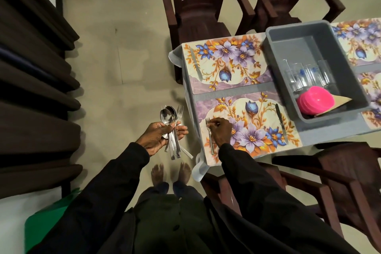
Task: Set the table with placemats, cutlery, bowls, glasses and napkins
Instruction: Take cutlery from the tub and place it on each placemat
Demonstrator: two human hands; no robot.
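Beige floor tiles (123,57) fill the left of the view, with dark pleated curtains (31,68) along the edge. Dark brown plastic chairs (195,6) stand around a table covered with a grey cloth (321,132). On the cloth lie rectangular placemats printed with purple and blue flowers. The near floral placemat (247,109) is just in front of the person. The far floral placemat (226,64) lies beyond it, with a narrow strip of cloth between them.

The right hand (220,130), in a black sleeve, rests on the left part of the near floral placemat. Its fingers are bent and closed on a steel fork (210,142) near the neck. This fork lies along the left edge of the mat, tines pointing away from the person. A steel table knife (281,123) lies on the right side of the same mat, and a second knife (195,66) lies on the left side of the far floral placemat.

The left hand (162,134) is off the table, over the floor. It grips a bundle of steel spoons and forks (172,117), fingers curled around the handles, the spoon bowls and tines pointing away.

To the right of the two mats stands a grey rectangular plastic tub (296,26). Inside it are clear drinking glasses (307,76) standing upright, and in the near corner a stack of bright pink plastic bowls (315,101) beside a brown paper napkin (342,99).
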